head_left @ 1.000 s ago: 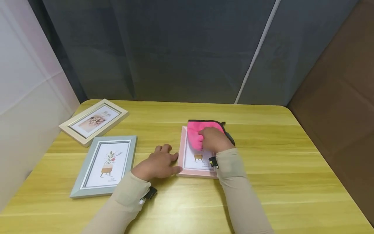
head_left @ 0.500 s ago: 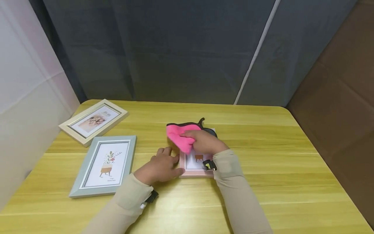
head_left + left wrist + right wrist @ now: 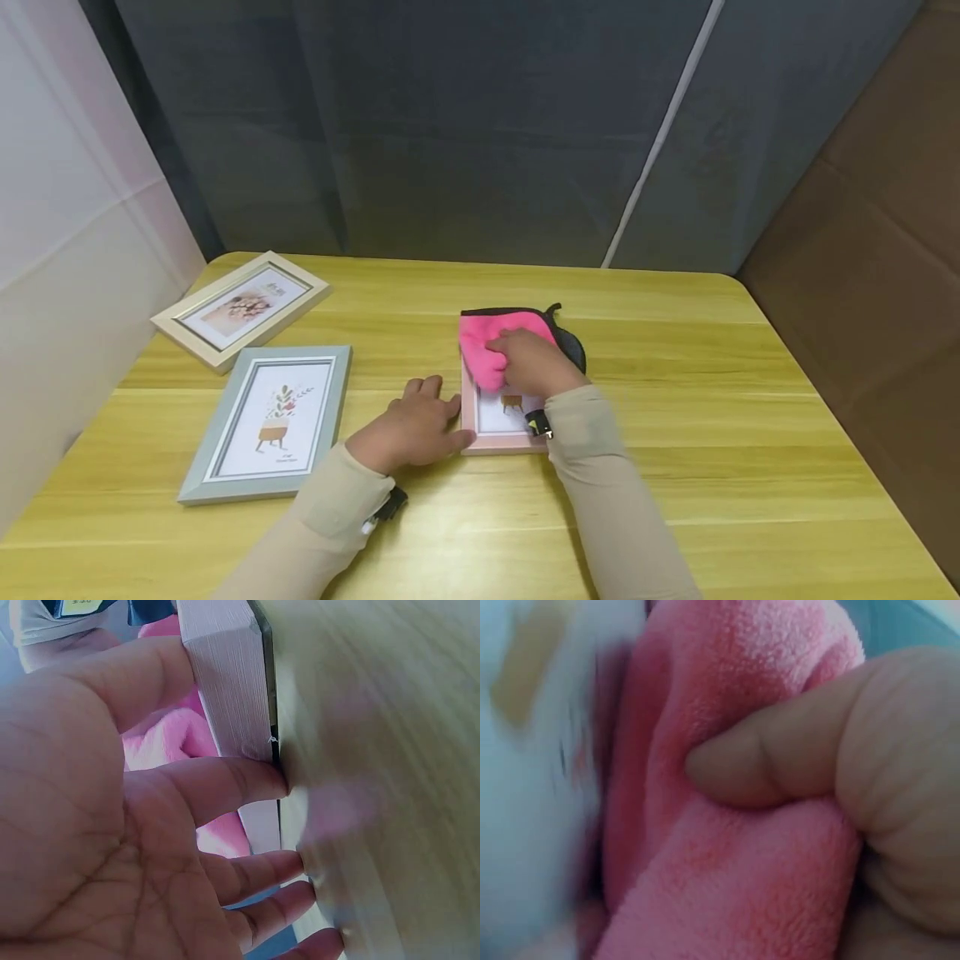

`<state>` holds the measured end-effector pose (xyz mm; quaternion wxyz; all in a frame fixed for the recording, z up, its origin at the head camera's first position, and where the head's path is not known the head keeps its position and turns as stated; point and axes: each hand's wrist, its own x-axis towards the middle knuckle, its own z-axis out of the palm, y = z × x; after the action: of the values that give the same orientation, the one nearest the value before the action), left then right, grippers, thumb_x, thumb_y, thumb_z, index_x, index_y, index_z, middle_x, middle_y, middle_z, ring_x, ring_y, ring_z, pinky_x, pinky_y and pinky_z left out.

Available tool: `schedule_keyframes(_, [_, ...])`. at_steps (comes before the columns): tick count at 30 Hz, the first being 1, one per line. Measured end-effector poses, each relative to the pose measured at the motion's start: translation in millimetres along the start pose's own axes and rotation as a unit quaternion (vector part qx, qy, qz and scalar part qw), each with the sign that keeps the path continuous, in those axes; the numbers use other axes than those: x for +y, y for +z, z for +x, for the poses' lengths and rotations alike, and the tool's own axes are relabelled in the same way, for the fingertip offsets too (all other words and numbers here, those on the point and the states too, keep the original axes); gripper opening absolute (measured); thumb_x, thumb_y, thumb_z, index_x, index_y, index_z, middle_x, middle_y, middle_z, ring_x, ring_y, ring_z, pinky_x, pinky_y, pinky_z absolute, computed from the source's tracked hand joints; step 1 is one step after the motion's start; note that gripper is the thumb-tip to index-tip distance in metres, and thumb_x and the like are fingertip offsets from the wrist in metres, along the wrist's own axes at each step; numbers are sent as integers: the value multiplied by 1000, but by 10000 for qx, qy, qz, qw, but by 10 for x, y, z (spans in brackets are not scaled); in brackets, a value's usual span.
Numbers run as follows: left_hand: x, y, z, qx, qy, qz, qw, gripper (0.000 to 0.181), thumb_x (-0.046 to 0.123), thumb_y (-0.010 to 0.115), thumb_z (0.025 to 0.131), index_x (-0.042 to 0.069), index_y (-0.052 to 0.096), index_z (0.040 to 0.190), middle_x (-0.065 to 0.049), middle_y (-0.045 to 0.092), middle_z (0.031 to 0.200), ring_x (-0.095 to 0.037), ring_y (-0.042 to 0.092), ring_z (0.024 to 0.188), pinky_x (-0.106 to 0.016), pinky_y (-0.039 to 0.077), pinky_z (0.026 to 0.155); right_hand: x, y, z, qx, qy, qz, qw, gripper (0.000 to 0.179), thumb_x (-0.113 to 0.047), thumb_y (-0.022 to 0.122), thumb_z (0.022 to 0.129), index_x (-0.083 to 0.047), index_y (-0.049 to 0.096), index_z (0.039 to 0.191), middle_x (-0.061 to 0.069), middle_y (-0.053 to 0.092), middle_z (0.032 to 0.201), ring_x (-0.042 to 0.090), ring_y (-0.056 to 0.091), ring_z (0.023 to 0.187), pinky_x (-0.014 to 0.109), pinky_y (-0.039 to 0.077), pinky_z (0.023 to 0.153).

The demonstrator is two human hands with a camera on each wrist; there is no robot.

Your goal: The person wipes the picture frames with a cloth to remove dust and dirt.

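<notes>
A pink picture frame (image 3: 502, 444) lies face up on the table, its upper part covered by a pink cloth (image 3: 480, 343) with dark edging. My right hand (image 3: 534, 363) grips the bunched cloth over the frame's picture. In the right wrist view the thumb presses into the fluffy cloth (image 3: 735, 847), and the other fingers are mostly hidden. My left hand (image 3: 416, 425) steadies the frame at its left side. In the left wrist view its thumb and forefinger touch the frame's side (image 3: 229, 682), while the remaining fingertips rest on the tabletop, spread and fairly straight.
Left of the hands lies a grey-blue picture frame (image 3: 341, 392) with a potted-plant print. Behind it, a cream picture frame (image 3: 202, 350) sits at an angle near the table's left edge. Dark, white and brown sheets hang around the wooden table (image 3: 750, 433).
Over the pink frame, my right hand has swept the cloth left, past the frame's left edge, then back right. My left hand has hardly moved.
</notes>
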<state>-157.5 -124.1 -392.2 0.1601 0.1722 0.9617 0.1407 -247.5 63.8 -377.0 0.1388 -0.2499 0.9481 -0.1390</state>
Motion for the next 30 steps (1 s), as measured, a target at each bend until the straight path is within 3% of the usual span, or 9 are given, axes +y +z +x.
schedule_keyframes(3, [5, -6, -9, -7, -33, 6, 10000, 66, 45, 61, 96, -3, 53, 141, -30, 39, 143, -47, 34, 131, -64, 40, 98, -80, 21, 12, -121, -167, 268, 9994, 53, -1, 60, 92, -13, 55, 143, 7, 47, 150, 25, 34, 144, 39, 26, 116])
schedule_keyframes(6, [6, -4, -12, 3, -50, 3, 10000, 66, 45, 61, 96, -3, 53, 140, -29, 39, 143, -47, 34, 131, -64, 40, 98, -83, -3, -24, 42, 109, 283, 9995, 53, 1, 59, 91, -14, 57, 142, 6, 49, 149, 23, 39, 141, 38, 30, 115])
schedule_keyframes(12, [9, 7, 6, -10, -48, -26, 10000, 67, 47, 59, 96, -2, 52, 142, -30, 35, 148, -48, 31, 134, -65, 37, 100, 9, -11, -63, 494, 839, -564, 9936, 38, -10, 64, 94, -12, 65, 132, 11, 61, 133, 31, 54, 124, 46, 45, 102])
schedule_keyframes(14, [12, 4, 9, -23, -45, -38, 10000, 67, 47, 59, 96, -2, 52, 142, -30, 34, 149, -48, 30, 135, -66, 37, 100, 12, 19, -27, 368, 627, -498, 9961, 43, -11, 67, 92, -13, 63, 135, 11, 59, 137, 32, 50, 129, 46, 41, 105])
schedule_keyframes(20, [9, -5, 13, -84, -44, 5, 10000, 68, 48, 58, 96, 0, 50, 144, -30, 34, 149, -47, 30, 135, -65, 37, 101, -62, -9, -17, -15, -326, 567, 9979, 60, 5, 58, 89, -15, 53, 145, 6, 44, 153, 22, 34, 143, 38, 28, 115])
schedule_keyframes(22, [9, -7, 13, -177, -20, 12, 9998, 70, 49, 57, 97, 0, 47, 146, -31, 31, 151, -48, 28, 137, -65, 36, 102, -80, -69, -102, 21, -401, 971, 9945, 62, 10, 52, 88, -15, 55, 144, 3, 47, 151, 23, 45, 134, 37, 43, 103])
schedule_keyframes(25, [-2, -2, 10, -332, 56, 18, 9994, 71, 50, 54, 98, 1, 43, 149, -32, 24, 155, -49, 22, 141, -66, 33, 104, -108, -161, -292, 25, -495, 1414, 9887, 63, 14, 50, 85, -15, 59, 140, 0, 52, 144, 21, 54, 114, 32, 51, 79])
schedule_keyframes(27, [-14, -1, 3, -330, 86, -4, 9994, 69, 50, 54, 97, 3, 46, 148, -30, 23, 157, -48, 23, 141, -65, 33, 104, -131, -183, -429, -64, -689, 1492, 9864, 62, 17, 49, 85, -14, 62, 136, 0, 55, 140, 20, 54, 105, 29, 49, 72])
schedule_keyframes(30, [-44, 2, -2, -141, 41, -46, 9999, 65, 52, 56, 95, 6, 56, 141, -24, 29, 156, -46, 27, 139, -66, 35, 102, -184, -136, -605, -262, -1291, 812, 9880, 55, 14, 55, 86, -12, 66, 132, 3, 59, 136, 20, 57, 113, 31, 49, 86])
